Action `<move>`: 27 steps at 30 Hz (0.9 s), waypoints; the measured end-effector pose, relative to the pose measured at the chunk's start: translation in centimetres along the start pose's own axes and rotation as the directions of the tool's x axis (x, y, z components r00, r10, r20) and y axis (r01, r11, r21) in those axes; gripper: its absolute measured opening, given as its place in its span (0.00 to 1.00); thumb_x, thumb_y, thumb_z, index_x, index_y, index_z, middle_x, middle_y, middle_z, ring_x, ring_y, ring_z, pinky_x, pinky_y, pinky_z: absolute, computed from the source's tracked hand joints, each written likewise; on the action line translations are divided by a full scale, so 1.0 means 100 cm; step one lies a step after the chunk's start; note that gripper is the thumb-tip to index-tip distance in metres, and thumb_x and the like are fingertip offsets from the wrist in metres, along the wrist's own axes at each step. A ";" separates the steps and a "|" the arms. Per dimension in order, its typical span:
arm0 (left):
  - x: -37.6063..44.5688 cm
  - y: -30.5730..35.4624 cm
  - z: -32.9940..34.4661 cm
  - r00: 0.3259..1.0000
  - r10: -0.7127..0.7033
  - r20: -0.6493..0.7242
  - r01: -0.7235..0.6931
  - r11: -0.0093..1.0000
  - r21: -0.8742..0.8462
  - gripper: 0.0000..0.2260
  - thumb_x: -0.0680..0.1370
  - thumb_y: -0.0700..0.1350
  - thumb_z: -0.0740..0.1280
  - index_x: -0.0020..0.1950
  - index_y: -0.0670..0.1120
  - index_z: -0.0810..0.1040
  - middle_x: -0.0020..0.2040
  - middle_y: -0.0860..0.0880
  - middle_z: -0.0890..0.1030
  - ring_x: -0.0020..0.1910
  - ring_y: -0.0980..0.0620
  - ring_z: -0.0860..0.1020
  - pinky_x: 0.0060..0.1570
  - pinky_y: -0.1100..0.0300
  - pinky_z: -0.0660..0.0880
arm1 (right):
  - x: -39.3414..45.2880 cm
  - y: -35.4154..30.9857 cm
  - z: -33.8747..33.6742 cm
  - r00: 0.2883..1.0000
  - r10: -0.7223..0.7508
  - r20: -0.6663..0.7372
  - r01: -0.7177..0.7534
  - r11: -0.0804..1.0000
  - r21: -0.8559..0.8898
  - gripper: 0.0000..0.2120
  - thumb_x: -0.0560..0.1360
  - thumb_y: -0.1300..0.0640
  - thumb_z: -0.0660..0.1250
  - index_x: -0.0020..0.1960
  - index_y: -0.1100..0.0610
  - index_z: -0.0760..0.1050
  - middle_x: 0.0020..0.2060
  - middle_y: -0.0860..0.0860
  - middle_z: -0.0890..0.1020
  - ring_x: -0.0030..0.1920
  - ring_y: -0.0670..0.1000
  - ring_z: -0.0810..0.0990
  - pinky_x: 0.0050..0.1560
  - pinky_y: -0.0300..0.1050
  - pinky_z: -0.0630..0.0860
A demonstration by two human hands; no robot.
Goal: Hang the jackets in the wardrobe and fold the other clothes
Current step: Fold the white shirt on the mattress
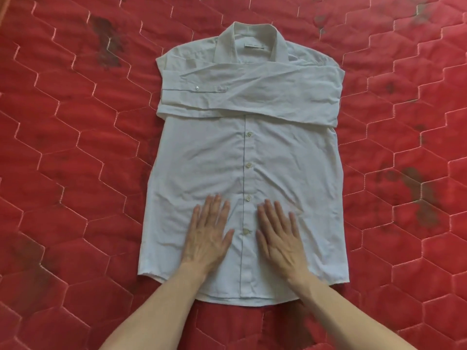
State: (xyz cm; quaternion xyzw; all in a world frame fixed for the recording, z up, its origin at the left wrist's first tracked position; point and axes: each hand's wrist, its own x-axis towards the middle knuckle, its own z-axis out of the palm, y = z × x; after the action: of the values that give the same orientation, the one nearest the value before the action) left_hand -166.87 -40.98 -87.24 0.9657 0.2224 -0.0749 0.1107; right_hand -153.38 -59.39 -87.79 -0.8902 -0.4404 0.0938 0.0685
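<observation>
White shirt: a buttoned dress shirt lies front up and flat on the red mattress, collar at the far end, hem nearest the person.
Sleeves: both are folded across the chest, well beyond the fingertips; the cuff with its small button ends at the shirt's left edge.
Placket: a thin dark line runs down the middle, passing between the two hands; pale buttons sit along it, one just beyond the fingertips and one level with the thumbs.
Collar label: a narrow strip inside the neck; any writing on it is too small to read.
Left hand: palm down on the lower front, just left of the placket, fingers straight and slightly spread, holding nothing.
Right hand: palm down just right of the placket, fingers straight and slightly fanned, holding nothing.
Forearms: bare, reaching in from the near edge over the hem.
Fabric: creased around and ahead of the fingertips.
Mattress: red quilted cover stitched in a hexagon pattern, with dark smudges to the far left and far right of the hands.
</observation>
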 end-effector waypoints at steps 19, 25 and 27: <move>-0.058 -0.050 -0.032 0.912 -0.403 0.072 0.408 0.911 -0.061 0.28 0.83 0.51 0.63 0.81 0.46 0.63 0.80 0.42 0.65 0.78 0.40 0.65 0.74 0.40 0.66 | -0.058 0.041 -0.047 0.640 0.768 0.023 -0.759 0.627 0.177 0.28 0.81 0.58 0.63 0.80 0.53 0.62 0.78 0.59 0.64 0.74 0.65 0.67 0.68 0.68 0.69; -0.061 -0.094 -0.070 0.441 -0.829 0.344 0.897 0.411 -0.162 0.23 0.78 0.55 0.72 0.63 0.40 0.71 0.61 0.36 0.77 0.63 0.34 0.76 0.58 0.42 0.73 | -0.072 0.052 -0.077 0.331 0.907 0.261 -0.892 0.211 0.400 0.17 0.81 0.53 0.65 0.68 0.57 0.70 0.56 0.61 0.79 0.55 0.65 0.78 0.55 0.59 0.73; -0.064 -0.105 -0.071 0.394 -0.789 0.472 0.919 0.348 -0.186 0.18 0.78 0.56 0.72 0.51 0.41 0.77 0.50 0.39 0.82 0.53 0.36 0.80 0.49 0.49 0.73 | -0.076 0.059 -0.083 0.376 0.876 0.303 -0.874 0.226 0.431 0.11 0.81 0.52 0.65 0.56 0.60 0.75 0.45 0.58 0.81 0.48 0.63 0.78 0.51 0.58 0.74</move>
State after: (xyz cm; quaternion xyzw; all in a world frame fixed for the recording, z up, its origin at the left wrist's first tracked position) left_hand -176.62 -32.67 -81.08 0.6263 0.6898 -0.2176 0.2907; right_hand -151.46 -69.33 -80.12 -0.9244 0.1785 0.2304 0.2461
